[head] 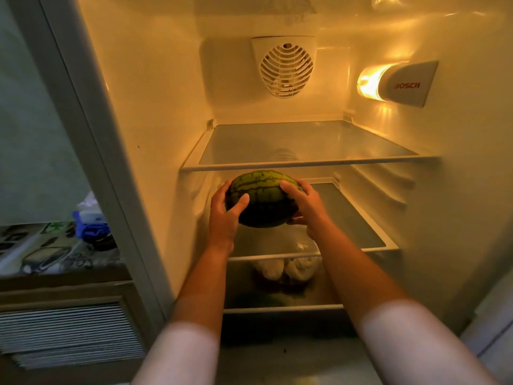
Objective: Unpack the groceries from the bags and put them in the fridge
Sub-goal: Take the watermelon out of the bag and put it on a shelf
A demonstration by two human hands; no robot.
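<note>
A small striped green watermelon (262,197) is held inside the open fridge, just above the left part of the second glass shelf (361,218). My left hand (226,215) grips its left side and my right hand (304,207) grips its right side, fingers wrapped over the rind. Whether the melon rests on the shelf or hangs slightly above it I cannot tell. The top glass shelf (305,143) above it is bare.
White plastic bags (288,269) lie on the shelf below the melon. A fan grille (286,69) and a lit lamp housing (399,83) are on the fridge's back and right walls. Left of the fridge, a counter (55,254) holds blue and white items (91,223).
</note>
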